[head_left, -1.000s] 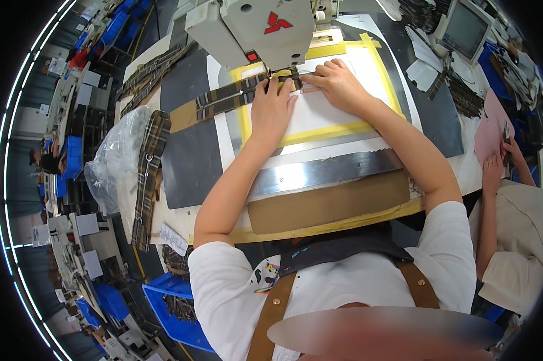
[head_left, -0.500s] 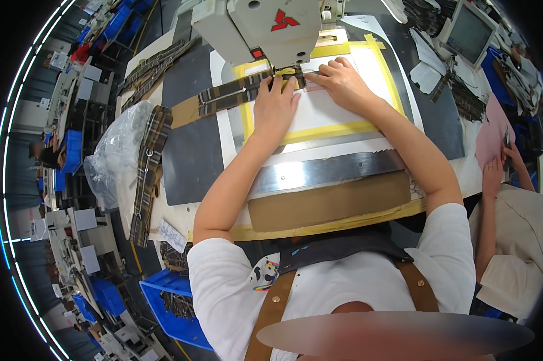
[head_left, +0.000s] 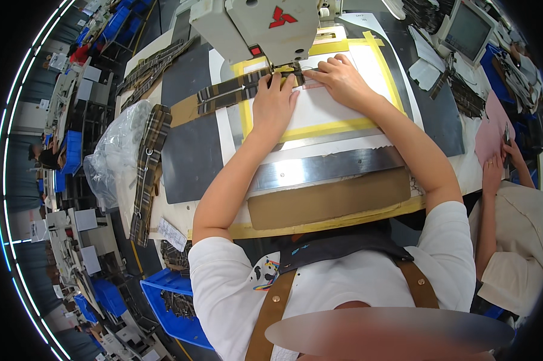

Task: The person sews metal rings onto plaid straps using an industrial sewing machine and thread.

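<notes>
Well left of the sewing machine head [head_left: 259, 33], a clear plastic bag [head_left: 112, 159] lies slumped beside a brown plaid strap with metal rings [head_left: 145, 180]. Nearer the head, a dark plaid strip [head_left: 238, 85] runs up from the lower left, its right end just below the head, on a white sheet edged with yellow tape [head_left: 319, 114]. Below the head, the left hand [head_left: 274, 102] lies palm down, fingers a little apart, tips pressing the strip rather than clasping it. Even pressure would probably keep the strip flat and straight; the tips sit close under the head, so they are best kept clear of the needle area. Just right of the head's lower end, the right hand [head_left: 342, 83] points its index finger at the strip's end; whether thumb and finger pinch it I cannot tell. A light touch there should steady the end without skewing it.
</notes>
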Demonstrator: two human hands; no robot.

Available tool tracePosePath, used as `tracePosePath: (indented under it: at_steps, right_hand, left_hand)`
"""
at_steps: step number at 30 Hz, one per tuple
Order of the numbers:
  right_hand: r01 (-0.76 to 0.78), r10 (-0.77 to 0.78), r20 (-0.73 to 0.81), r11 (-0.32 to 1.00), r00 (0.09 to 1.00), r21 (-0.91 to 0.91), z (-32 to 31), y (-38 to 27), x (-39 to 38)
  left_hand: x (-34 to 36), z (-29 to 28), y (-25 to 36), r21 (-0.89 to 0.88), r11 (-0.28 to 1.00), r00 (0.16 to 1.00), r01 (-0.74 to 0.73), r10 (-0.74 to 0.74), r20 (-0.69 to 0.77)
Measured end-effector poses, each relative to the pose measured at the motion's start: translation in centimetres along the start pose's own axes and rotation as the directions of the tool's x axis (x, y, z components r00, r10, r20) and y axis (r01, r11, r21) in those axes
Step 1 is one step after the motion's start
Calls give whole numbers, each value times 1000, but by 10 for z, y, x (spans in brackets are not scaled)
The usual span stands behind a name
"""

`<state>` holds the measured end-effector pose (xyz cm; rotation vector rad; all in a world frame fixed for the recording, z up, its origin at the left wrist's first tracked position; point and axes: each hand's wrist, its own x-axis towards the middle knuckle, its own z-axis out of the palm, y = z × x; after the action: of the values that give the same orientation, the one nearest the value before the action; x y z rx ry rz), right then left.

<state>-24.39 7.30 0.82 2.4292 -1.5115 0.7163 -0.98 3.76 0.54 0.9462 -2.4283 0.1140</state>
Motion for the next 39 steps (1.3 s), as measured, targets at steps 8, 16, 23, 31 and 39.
tracePosePath:
  at_steps: [8, 16, 23, 31, 39]
  right_hand:
    - [-6, 6, -5, 1000, 1000, -10, 0, 0, -1]
    - [-28, 28, -2, 999, 1000, 40, 0, -1, 0]
    - [-66, 71, -29, 986, 997, 153, -6, 1, -2]
    - [-25, 31, -37, 989, 999, 143, -4, 4, -2]
    - [-12, 12, 5, 999, 1000, 34, 0, 8, 1]
  left_hand:
    - [0, 0, -1, -11, 1000, 1000, -4, 4, 2]
    - [0, 1, -1, -10, 1000, 1000, 9, -9, 10]
    - [3, -2, 1, -22, 1000, 1000, 10, -10, 22]
    - [5, 2, 2, -10, 1000, 1000, 1, -1, 9]
    - [7, 7, -3, -18, 1000, 1000, -6, 6, -10]
